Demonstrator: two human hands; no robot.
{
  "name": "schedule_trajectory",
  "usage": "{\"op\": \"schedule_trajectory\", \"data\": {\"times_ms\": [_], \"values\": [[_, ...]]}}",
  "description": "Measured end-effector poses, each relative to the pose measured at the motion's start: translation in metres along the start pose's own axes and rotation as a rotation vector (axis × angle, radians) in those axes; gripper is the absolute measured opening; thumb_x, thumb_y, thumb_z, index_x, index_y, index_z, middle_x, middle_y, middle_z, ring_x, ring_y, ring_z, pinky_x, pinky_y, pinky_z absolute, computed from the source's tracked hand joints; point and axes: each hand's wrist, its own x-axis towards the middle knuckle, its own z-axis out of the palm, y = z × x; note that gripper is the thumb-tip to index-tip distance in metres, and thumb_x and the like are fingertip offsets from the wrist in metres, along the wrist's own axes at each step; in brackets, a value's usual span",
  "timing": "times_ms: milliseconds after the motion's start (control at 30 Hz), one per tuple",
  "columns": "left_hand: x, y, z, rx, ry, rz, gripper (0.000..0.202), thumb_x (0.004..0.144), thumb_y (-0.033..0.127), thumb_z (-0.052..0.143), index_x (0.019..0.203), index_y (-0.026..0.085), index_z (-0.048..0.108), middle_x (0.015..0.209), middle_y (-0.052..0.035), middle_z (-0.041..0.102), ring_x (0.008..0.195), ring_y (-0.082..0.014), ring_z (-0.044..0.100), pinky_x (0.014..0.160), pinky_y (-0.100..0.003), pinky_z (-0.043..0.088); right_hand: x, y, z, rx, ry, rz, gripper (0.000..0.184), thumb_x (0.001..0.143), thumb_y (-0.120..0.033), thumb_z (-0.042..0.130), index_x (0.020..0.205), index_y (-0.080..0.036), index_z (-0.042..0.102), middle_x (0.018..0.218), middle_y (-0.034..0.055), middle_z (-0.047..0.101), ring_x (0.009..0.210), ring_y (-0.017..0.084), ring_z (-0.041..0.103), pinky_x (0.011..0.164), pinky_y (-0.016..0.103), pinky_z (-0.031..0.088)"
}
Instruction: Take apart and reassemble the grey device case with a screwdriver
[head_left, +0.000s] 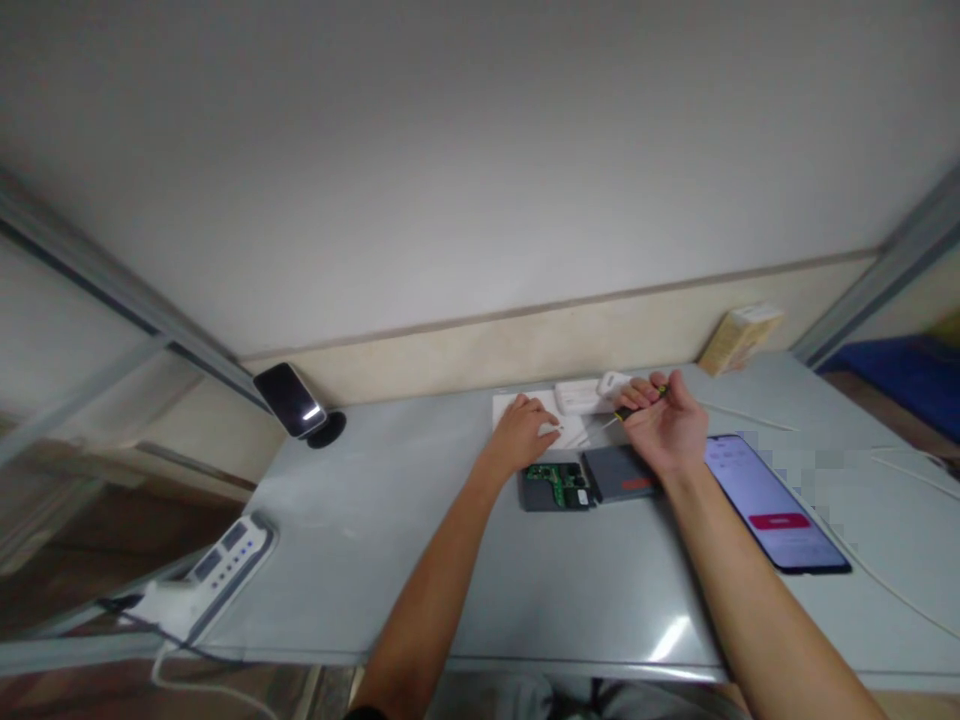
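Note:
My right hand [667,425], palm turned up, is closed round a black and yellow screwdriver [622,413]; its thin shaft points left toward my other hand. Over a white sheet of paper [504,408], my left hand [523,430] has thumb and fingers drawn together at a small pale piece I cannot make out. Just below that hand lies an opened dark case with a green circuit board [559,485]. Beside it sits a grey cover [619,473] with a red-orange mark, partly behind my right wrist.
A lit phone [780,505] lies right of my right forearm, with a white cable alongside. White boxes [577,397] stand behind the paper, a yellow carton [739,338] at the back right. On the left are a phone on a stand [290,400] and a white power strip [217,580].

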Motion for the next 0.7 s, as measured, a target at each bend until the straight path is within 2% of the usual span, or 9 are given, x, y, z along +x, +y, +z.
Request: {"op": "schedule_trajectory", "data": {"times_ms": [133,233,300,333,367,400,433,533,700], "values": [[-0.033,0.009,-0.006,-0.045,0.119,-0.017,0.024,0.099,0.032,0.058,0.115,0.020,0.071,0.109,-0.0089,0.064,0.109,-0.0241,0.055,0.102,-0.041,0.047,-0.027,-0.013,0.021,-0.165,-0.104,-0.092,0.020,0.088,-0.032,0.068,0.080,-0.021,0.053,0.066,-0.0057,0.035,0.055,0.008,0.042,0.053,0.019,0.045],[-0.075,0.016,-0.010,-0.149,0.047,0.020,0.039,0.095,0.039,0.065,0.130,0.023,0.062,0.125,-0.0088,0.062,0.119,-0.0246,0.053,0.111,-0.045,0.042,-0.066,-0.023,0.027,-0.432,-0.261,-0.132,0.019,0.088,-0.038,0.069,0.085,-0.024,0.057,0.069,-0.0050,0.042,0.050,0.008,0.041,0.046,0.020,0.041],[-0.101,0.018,-0.009,-0.195,-0.011,0.026,0.061,0.087,0.045,0.074,0.140,0.025,0.053,0.135,-0.0094,0.058,0.127,-0.0274,0.050,0.114,-0.047,0.041,-0.091,-0.024,0.024,-0.752,-0.365,-0.188,0.014,0.092,-0.039,0.064,0.090,-0.025,0.061,0.080,-0.0019,0.057,0.047,0.007,0.045,0.044,0.021,0.042],[-0.112,0.017,-0.007,-0.210,-0.032,0.017,0.068,0.085,0.046,0.077,0.144,0.026,0.049,0.139,-0.0095,0.056,0.129,-0.0284,0.049,0.115,-0.049,0.040,-0.101,-0.021,0.021,-0.989,-0.404,-0.212,0.010,0.092,-0.035,0.065,0.094,-0.025,0.064,0.089,0.0015,0.065,0.058,0.010,0.058,0.053,0.023,0.050],[-0.120,0.016,-0.005,-0.226,-0.031,0.004,0.071,0.084,0.045,0.078,0.146,0.027,0.046,0.142,-0.0097,0.054,0.131,-0.0290,0.049,0.115,-0.051,0.040,-0.108,-0.017,0.018,-1.229,-0.457,-0.225,0.013,0.091,-0.034,0.067,0.101,-0.025,0.067,0.102,0.0058,0.070,0.081,0.017,0.069,0.069,0.029,0.058],[-0.126,0.014,-0.003,-0.239,-0.016,-0.022,0.069,0.087,0.042,0.076,0.147,0.028,0.045,0.143,-0.0097,0.054,0.131,-0.0289,0.049,0.115,-0.052,0.040,-0.113,-0.012,0.013,-1.442,-0.509,-0.238,0.022,0.090,-0.034,0.068,0.111,-0.027,0.068,0.115,0.0082,0.071,0.101,0.023,0.071,0.083,0.035,0.059],[-0.129,0.013,0.000,-0.258,0.007,-0.048,0.068,0.088,0.040,0.074,0.148,0.028,0.043,0.142,-0.0098,0.055,0.131,-0.0285,0.049,0.115,-0.052,0.040,-0.115,-0.005,0.009,-1.637,-0.555,-0.235,0.031,0.091,-0.033,0.067,0.121,-0.029,0.067,0.131,0.0091,0.067,0.113,0.027,0.069,0.091,0.041,0.058],[-0.131,0.010,0.004,-0.326,0.053,-0.062,0.065,0.089,0.031,0.071,0.148,0.028,0.043,0.143,-0.0098,0.055,0.134,-0.0280,0.049,0.117,-0.052,0.039,-0.112,0.016,-0.003,-2.032,-0.683,-0.192,0.045,0.093,-0.027,0.061,0.138,-0.028,0.059,0.154,0.0123,0.051,0.105,0.031,0.074,0.087,0.050,0.062],[-0.131,0.007,0.002,-0.435,0.108,-0.099,0.068,0.085,0.021,0.072,0.147,0.026,0.045,0.145,-0.0100,0.054,0.135,-0.0273,0.049,0.119,-0.051,0.038,-0.100,0.039,-0.005,-2.326,-0.754,-0.108,0.052,0.090,-0.022,0.064,0.142,-0.029,0.056,0.157,0.0117,0.048,0.093,0.031,0.078,0.079,0.048,0.064]]}}
